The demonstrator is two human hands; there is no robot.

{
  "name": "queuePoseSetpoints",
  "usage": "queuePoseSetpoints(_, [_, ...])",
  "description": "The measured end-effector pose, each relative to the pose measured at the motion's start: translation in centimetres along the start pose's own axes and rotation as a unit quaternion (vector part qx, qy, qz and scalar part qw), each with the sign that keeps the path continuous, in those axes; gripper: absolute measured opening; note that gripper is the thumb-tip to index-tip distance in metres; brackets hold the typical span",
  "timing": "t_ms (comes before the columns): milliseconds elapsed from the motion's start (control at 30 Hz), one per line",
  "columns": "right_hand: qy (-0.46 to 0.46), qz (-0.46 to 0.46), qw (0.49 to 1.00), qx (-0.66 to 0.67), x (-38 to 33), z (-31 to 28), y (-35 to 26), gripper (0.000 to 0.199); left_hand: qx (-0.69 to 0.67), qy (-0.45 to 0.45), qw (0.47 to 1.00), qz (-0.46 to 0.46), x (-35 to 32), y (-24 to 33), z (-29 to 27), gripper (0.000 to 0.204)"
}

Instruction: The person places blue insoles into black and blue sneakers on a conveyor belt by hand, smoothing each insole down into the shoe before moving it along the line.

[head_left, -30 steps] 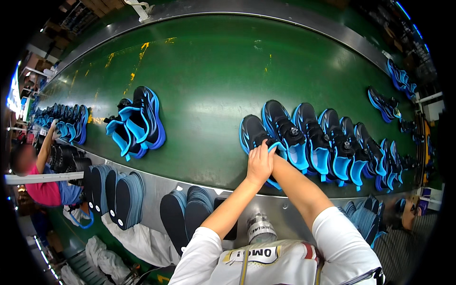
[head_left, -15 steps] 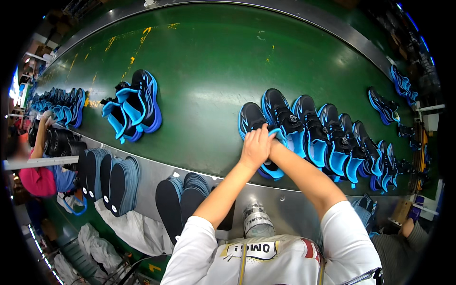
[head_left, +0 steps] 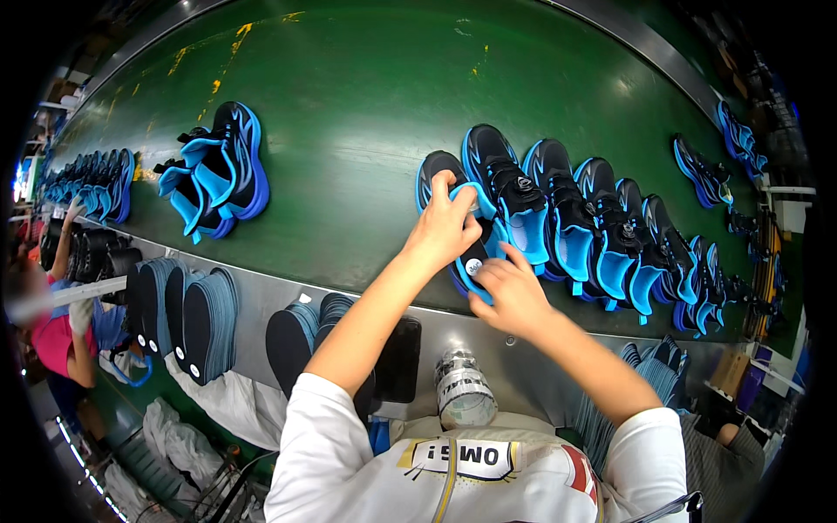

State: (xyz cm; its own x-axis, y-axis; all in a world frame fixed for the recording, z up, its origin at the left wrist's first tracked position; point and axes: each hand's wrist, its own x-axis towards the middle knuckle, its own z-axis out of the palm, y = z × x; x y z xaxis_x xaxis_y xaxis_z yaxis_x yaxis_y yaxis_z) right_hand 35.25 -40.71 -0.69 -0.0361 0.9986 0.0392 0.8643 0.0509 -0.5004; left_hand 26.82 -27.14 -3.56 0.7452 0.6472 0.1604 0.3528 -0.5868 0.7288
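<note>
A black and blue sneaker (head_left: 430, 179) lies on the green work surface, its toe pointing away from me. My left hand (head_left: 446, 228) is closed on its tongue and collar, pulling the opening wide. Inside the heel shows a dark insole with a white round label (head_left: 473, 266). My right hand (head_left: 514, 292) is at the heel, fingers apart and slightly blurred, the fingertips beside the label; whether they touch the insole I cannot tell. Directly right of this shoe stands another sneaker (head_left: 493, 166) of the same kind, first in a row of several.
Farther left sits a pair of matching sneakers (head_left: 235, 166). Stacks of insoles (head_left: 209, 327) line the metal ledge (head_left: 288, 292), with a dark phone-like slab (head_left: 398, 362) and a tape-wrapped cylinder (head_left: 464, 392) near my body. A co-worker's arm (head_left: 63, 244) reaches in at far left.
My hands, together over the shoe's opening before, have separated. The left now pulls the tongue and collar; the right has drawn back to the heel, uncovering the insole's label. The view has shifted slightly.
</note>
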Motion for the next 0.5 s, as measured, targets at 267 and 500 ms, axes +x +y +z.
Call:
queuePoseSetpoints(267, [0.127,0.017,0.99,0.058,-8.6,2.8,-1.6,0.018,0.035,0.013,0.993,0.116,-4.7,2.2,-1.1,0.027])
queuePoseSetpoints(500, [0.174,0.045,0.977,0.113,-4.0,0.9,-3.0,0.023,0.195,0.036,0.973,0.121,-1.3,-1.2,-4.0,0.019])
